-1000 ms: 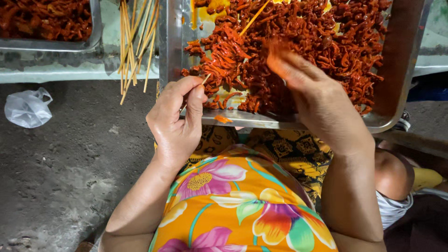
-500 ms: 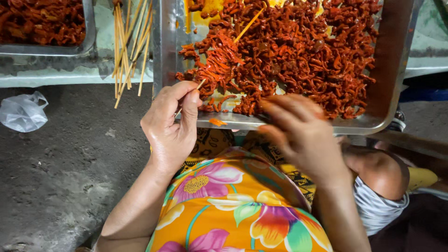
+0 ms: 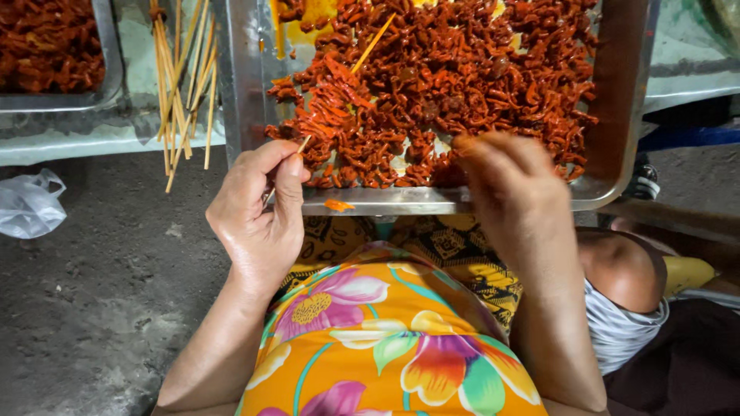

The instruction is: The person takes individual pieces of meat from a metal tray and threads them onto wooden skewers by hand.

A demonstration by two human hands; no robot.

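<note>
Bright, even overhead light, glare on the steel tray rim point(image 3: 462, 202) (motion blur over the right hand point(image 3: 512, 181)).

Two hands at work, the left hand point(image 3: 258, 219) and the right hand point(image 3: 512, 189); two metal trays of red marinated pieces, one large tray point(image 3: 617, 166) and one smaller tray point(image 3: 108, 73); one crumpled plastic bag point(image 3: 29, 204); a loose bundle of wooden skewers point(image 3: 181, 81), too overlapped to count; one skewer point(image 3: 374, 44) lying in the large tray
</note>
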